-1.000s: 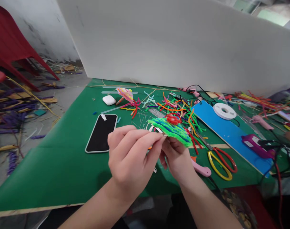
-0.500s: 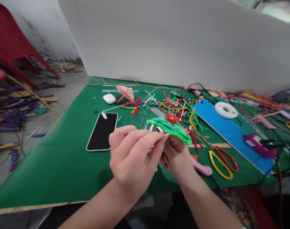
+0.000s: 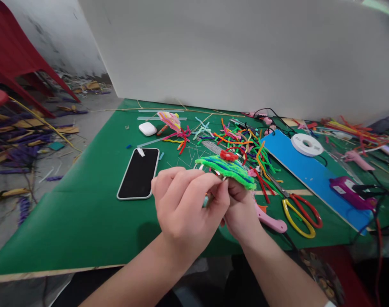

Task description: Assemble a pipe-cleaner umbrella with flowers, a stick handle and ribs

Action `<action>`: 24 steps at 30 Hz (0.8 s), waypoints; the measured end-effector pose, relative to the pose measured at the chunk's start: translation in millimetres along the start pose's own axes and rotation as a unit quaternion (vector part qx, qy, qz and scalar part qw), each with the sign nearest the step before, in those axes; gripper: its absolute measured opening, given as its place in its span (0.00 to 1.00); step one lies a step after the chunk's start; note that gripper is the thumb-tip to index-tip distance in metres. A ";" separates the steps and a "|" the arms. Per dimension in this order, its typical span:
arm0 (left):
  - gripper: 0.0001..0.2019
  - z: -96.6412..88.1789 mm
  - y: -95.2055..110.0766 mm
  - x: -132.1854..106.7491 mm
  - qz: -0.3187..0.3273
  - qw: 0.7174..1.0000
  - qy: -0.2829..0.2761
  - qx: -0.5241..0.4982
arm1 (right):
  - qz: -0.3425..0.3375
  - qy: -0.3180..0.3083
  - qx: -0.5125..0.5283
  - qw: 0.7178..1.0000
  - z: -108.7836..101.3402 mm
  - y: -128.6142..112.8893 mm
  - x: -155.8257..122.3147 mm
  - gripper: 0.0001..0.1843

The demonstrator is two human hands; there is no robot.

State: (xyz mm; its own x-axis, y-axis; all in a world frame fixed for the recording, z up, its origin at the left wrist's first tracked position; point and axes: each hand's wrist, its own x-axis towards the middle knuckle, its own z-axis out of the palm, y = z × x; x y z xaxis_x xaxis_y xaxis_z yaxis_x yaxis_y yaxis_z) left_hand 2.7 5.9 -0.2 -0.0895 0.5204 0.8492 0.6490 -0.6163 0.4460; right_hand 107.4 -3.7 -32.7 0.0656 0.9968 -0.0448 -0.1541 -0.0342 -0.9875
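I hold a fuzzy green and blue pipe-cleaner piece with a small red coil on top, just above the green table. My right hand grips it from underneath, fingers closed. My left hand is closed too, its fingertips pinching at the piece's underside where a thin white strip shows. What exactly the left fingertips pinch is hidden.
A black phone lies left of my hands, a white earbud case beyond it. Loose coloured pipe cleaners, yellow-red scissors, a pink tool, a blue board with a tape roll, a purple glue gun. A white wall panel stands behind.
My left hand has curled in tighter and shifted slightly right under the piece. The piece has stayed in nearly the same place.
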 end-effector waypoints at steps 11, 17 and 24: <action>0.05 -0.6 5.0 1.3 -0.070 0.995 -0.018 -0.064 | -0.005 -0.003 -0.001 1.000 6.2 -10.3 1.5 0.16; 0.04 -4.1 9.6 0.7 -0.153 0.978 -0.050 -0.132 | 0.019 -0.005 0.008 1.000 5.7 -13.4 3.0 0.19; 0.04 -4.9 9.5 0.1 -0.195 0.968 -0.066 -0.142 | 0.006 -0.030 0.000 1.000 -0.5 -7.1 5.9 0.18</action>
State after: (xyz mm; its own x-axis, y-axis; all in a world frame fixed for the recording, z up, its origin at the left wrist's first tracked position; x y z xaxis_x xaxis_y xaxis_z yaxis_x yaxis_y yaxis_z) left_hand 5.1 -2.8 5.5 -0.1757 0.8061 0.5652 0.3490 -0.4858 0.8014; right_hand 109.3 2.4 -26.1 0.0052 0.9989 -0.0470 -0.1540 -0.0457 -0.9870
